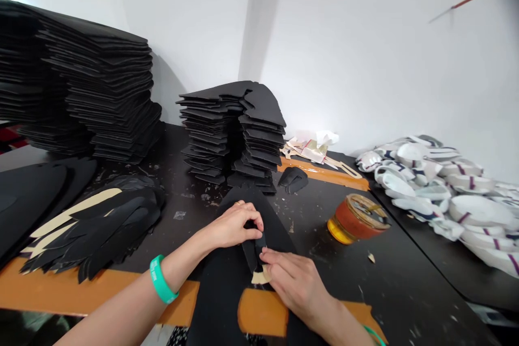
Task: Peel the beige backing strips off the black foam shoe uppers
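Pinching narrow black cutout point(252, 253) | left hand point(232, 226), right hand point(292, 281) pressed onto it | upper end hidden | beige tip point(260, 276) showing

Left hand point(233, 225) and right hand point(294, 281) pinch a tan-backed black foam strip point(254, 253).

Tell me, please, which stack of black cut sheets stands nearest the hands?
The shorter, notched stack of black cut sheets at mid-table; the taller, broader black stack stands farther left.
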{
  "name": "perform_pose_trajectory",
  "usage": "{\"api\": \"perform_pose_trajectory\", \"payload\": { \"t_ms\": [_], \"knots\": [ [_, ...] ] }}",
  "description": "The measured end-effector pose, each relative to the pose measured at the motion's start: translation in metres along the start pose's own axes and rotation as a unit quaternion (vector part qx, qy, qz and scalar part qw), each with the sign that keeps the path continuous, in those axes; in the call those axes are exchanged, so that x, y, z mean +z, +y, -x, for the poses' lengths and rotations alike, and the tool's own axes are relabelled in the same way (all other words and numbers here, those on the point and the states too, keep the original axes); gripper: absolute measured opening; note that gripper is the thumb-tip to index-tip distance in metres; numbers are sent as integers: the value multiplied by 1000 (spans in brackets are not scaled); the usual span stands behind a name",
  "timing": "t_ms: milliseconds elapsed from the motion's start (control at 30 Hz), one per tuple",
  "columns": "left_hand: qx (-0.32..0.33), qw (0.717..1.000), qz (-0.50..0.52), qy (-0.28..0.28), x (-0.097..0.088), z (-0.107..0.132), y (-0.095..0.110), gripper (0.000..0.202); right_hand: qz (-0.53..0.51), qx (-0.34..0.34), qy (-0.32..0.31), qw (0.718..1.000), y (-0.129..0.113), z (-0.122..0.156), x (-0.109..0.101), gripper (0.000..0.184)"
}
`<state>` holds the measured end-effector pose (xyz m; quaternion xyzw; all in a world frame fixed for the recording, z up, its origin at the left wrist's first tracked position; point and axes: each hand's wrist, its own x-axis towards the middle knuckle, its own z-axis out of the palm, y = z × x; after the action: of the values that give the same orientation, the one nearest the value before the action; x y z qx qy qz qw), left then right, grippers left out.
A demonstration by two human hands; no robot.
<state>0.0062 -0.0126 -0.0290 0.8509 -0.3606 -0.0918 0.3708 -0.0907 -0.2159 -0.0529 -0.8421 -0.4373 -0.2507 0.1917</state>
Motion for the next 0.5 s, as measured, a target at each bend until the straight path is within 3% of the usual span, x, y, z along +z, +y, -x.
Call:
{"api": "perform_pose_trajectory", "payload": {
  "t_ms": [267,500],
  "knots": [
    [-4,1000,-16,-10,3,-3,1,11,15,-16,-9,1000,-10,7,-5,19],
    [-9,1000,-23,-8,4,1,5,25,17,-9,-21,1000,-14,5,-9,18]
  ]
}}
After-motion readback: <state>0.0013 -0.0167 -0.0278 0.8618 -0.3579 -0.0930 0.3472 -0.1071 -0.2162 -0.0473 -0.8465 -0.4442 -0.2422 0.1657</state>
